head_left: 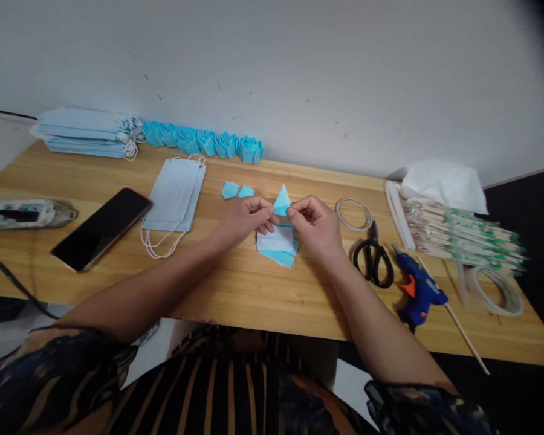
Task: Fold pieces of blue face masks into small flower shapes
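Note:
Between both hands a small piece of blue mask fabric (281, 200) is held up, folded to a point at the top. My left hand (249, 219) pinches its lower left corner, and my right hand (315, 222) pinches the lower right one. Just below lie several cut pieces of blue and white fabric (276, 240), stacked loosely on the table. Beyond my left hand are two small folded blue petals (229, 190), one partly hidden by the fingers.
Blue fabric flowers (204, 142) line the wall beside stacked masks (84, 133). More masks (174, 193), a phone (102, 228) and a power strip (27, 214) lie left. Right are a tape roll (354, 214), scissors (372, 257), a blue glue gun (417, 289) and wrapped sticks (466, 235).

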A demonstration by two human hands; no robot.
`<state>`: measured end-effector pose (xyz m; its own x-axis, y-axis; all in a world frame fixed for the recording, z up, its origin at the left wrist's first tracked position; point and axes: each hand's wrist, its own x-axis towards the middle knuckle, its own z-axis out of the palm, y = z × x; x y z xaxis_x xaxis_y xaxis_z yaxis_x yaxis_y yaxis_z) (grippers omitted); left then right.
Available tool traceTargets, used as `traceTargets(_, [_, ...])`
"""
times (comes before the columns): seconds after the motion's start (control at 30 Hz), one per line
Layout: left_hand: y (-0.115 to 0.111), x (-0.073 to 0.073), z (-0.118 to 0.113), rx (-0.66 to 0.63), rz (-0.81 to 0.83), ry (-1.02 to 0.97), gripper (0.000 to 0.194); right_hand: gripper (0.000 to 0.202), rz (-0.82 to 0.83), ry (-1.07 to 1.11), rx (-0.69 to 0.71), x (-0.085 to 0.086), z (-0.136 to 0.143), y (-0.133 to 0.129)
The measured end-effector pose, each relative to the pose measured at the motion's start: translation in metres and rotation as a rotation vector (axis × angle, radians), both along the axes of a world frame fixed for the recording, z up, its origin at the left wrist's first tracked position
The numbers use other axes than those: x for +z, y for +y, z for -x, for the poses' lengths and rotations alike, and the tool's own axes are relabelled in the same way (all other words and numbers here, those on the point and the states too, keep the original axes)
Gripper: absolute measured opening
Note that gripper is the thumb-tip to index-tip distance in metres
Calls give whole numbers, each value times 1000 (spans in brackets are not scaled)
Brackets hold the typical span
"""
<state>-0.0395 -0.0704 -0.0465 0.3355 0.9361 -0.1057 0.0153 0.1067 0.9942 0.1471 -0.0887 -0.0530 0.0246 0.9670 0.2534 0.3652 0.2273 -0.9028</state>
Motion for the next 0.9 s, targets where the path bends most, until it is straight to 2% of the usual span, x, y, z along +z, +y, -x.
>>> traceTargets(0.23, [-3, 6, -1, 5, 8, 34, 17, 12, 53, 115, 9, -3, 1, 0])
traceTargets(0.37, [-3, 5, -2, 13, -1, 28, 18, 14, 73, 207, 34, -7, 1, 2])
traceTargets(0.53, [-1, 1, 0, 3, -12, 28, 17, 52, 185, 294, 145, -6, -2, 4])
traceTargets(0.73, [-2, 3, 0, 5, -14, 47, 16, 33, 197, 303, 131, 0, -2, 1])
traceTargets(0.9, [-3, 3, -2, 16, -14, 70, 16, 22, 126, 156, 29, 2, 1, -1])
